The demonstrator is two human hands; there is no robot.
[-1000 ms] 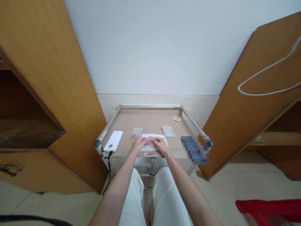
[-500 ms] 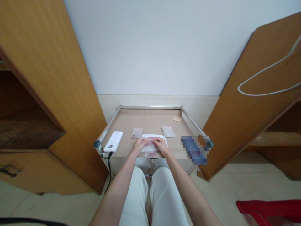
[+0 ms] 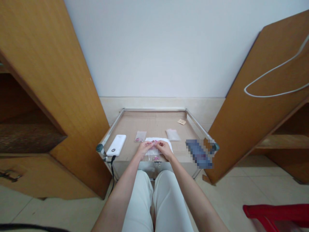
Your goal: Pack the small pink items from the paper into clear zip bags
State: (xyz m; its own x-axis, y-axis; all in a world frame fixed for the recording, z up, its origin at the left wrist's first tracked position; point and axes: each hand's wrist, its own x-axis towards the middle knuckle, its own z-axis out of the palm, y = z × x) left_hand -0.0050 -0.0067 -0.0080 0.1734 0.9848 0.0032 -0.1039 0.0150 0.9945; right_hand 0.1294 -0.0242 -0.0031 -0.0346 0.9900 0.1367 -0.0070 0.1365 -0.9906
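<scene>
My left hand (image 3: pixel 144 148) and my right hand (image 3: pixel 164 149) are close together over the near edge of the table. Their fingertips pinch the pink-edged top of a small clear zip bag (image 3: pixel 150 158). Small pink pieces (image 3: pixel 156 158) show at its lower end, too small to identify. Under and beyond my fingers lies a white cloth or tissue (image 3: pixel 168 142) with more pink pieces (image 3: pixel 154 141) on it. To the left, another clear bag (image 3: pixel 140 135) holds pink pieces at its near end. Several flat clear bags seem to make up the pile (image 3: pixel 173 135) on the right.
A white power bank or phone (image 3: pixel 117 145) with a black cable lies at the table's left. A small tan card (image 3: pixel 182 121) is at the back right, a blurred-out blue item (image 3: pixel 199 154) at the right edge. Metal rails (image 3: pixel 154 110) border the table; wooden cabinets (image 3: pixel 79 129) flank it.
My right fingertips have slid slightly left along the bag's top, nearer my left fingertips. The bag and the other things on the table stay about where they were.
</scene>
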